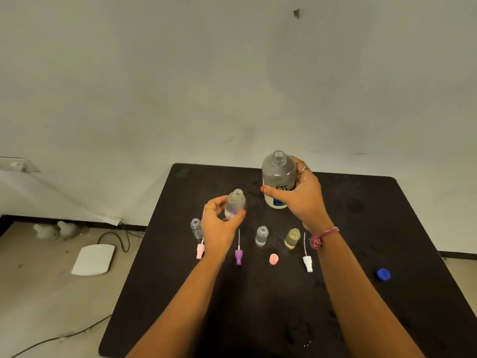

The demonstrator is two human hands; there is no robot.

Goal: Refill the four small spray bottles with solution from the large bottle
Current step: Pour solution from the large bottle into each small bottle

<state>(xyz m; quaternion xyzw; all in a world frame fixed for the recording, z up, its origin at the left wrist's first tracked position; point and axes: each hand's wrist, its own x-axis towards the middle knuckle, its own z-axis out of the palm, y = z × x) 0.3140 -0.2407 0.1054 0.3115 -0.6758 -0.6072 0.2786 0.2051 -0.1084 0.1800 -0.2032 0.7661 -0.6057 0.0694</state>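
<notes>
A: Black table (361,254), with everything placed off the large bottle (278,180). Uncapped, upright, lifted near the far edge, gripped by the right hand (300,200): thumb across the label, fingers curled round the far side.

B: And the left hand (219,223)?

A: Just left of the large bottle and a little nearer. Fingers and thumb wrapped round one small spray bottle (234,204), mouth open, held slightly tilted. Looks nearly empty, though hard to tell through clear plastic.

B: The other three?

A: Standing on the table nearer than the large bottle, all uncapped. A clear one (196,228) far to its left, beside the left wrist. A greyish one (261,236) just near and left of it, with some liquid. A yellowish one (292,238) straight in front, apparently filled.

B: Spray tops?

A: In a row nearer still: pink (200,250), purple (238,257), a peach cap (273,259), white (307,263). Blue cap (383,274) well off to the right and nearer, probably the large bottle's own.

B: Step in hand, then?

A: Likely lining up a pour into the held bottle. No liquid running yet.

B: Next move?

A: Bringing the two mouths together, large bottle's lip just above the small neck. Tipping slowly, since the wide mouth against a narrow neck invites spills. Stopping short of the brim, leaving room for the spray tube.
</notes>
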